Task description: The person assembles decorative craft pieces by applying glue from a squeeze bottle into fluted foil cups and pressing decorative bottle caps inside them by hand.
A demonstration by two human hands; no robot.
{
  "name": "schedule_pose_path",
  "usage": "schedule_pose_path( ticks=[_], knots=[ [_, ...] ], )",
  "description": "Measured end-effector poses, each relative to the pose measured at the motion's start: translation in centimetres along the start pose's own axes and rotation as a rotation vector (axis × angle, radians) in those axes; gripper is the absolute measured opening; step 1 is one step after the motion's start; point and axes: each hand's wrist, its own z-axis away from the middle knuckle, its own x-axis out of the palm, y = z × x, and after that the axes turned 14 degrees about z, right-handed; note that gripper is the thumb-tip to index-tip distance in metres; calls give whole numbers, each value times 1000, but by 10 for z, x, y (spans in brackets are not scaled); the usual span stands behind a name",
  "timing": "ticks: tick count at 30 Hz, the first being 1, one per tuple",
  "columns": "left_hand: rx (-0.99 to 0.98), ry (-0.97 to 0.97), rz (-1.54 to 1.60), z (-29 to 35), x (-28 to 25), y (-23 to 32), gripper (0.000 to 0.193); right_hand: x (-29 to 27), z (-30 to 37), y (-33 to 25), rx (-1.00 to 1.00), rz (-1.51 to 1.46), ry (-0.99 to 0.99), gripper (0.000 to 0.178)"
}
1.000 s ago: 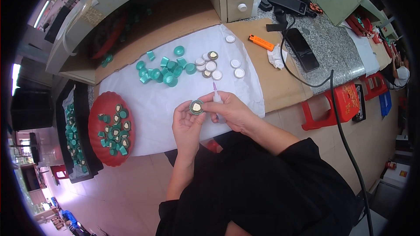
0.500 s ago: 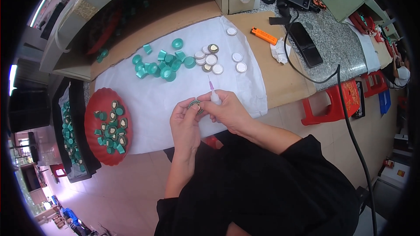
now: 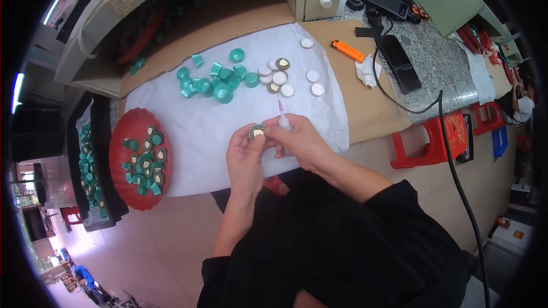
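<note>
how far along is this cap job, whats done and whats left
Done: the red tray holds a pile of green caps with inserts. In hand: the left hand holds one cap and the right hand a small applicator bottle. Left: loose green caps and round inserts.

The right hand (image 3: 302, 140) hides most of the small applicator bottle (image 3: 282, 118); only its tip shows.

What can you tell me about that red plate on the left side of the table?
The red plate is round and shallow, glossy like plastic, and lies flat at the left end of the white sheet, partly overlapping it and reaching past the table's near edge. It holds a loose heap of small teal caps, several showing pale gold-coloured insides. A dark tray of more teal caps lies just to its left. Neither hand touches it; both work to its right.
</note>
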Motion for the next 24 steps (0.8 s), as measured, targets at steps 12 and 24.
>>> schedule_pose_path(
  ticks=[12, 24],
  knots=[
    [419, 110, -256, -6, -23, 50, 30, -14, 3, -5, 39, -68, -57, 21],
    [974, 159, -1066, -45, -50, 109, 18, -23, -52, -69, -296, 460, -13, 18]
  ],
)
